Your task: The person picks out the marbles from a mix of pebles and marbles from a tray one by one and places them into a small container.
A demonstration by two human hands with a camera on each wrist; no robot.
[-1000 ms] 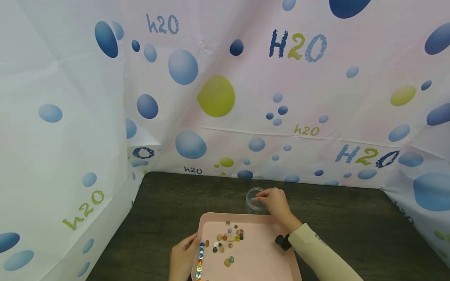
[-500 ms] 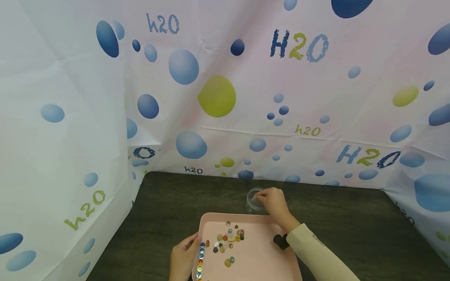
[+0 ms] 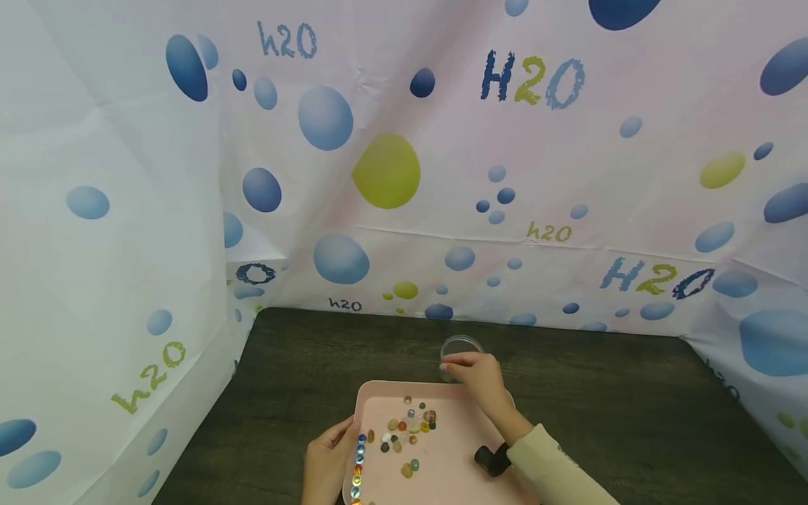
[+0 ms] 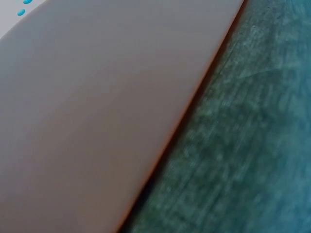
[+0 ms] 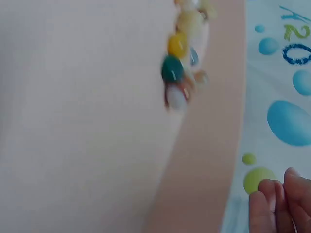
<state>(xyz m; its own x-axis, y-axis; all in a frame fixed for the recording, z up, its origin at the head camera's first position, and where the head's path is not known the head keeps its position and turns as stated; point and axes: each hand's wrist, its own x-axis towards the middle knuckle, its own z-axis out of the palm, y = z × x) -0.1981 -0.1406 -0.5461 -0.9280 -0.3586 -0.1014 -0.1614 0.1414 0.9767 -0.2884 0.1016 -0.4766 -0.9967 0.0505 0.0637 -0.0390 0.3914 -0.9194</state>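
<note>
In the head view, my left hand (image 3: 328,463) grips the left edge of a pink tray (image 3: 454,456), the tray's outer wall filling much of the left wrist view. A row of glass marbles (image 3: 358,470), blue, orange and clear, lines the tray's left side. Several small polished stones (image 3: 413,426) in mixed colours lie scattered beside that row. Over the tray's far edge, my right hand (image 3: 480,379) overlaps the near side of a clear round jar (image 3: 462,339). Its fingers (image 5: 262,204) are loosely bent in the right wrist view, nothing showing between them and the thumb.
A dark wood-grain table (image 3: 606,393) carries the tray and jar. White sheeting (image 3: 555,161) printed with bubbles and "H2O" rises behind and at both sides. A black wrist camera (image 3: 492,459) hangs over the tray's right part.
My right hand has come out of the jar's mouth and shifted a little nearer and to the left. The left hand and the stones stay put.
</note>
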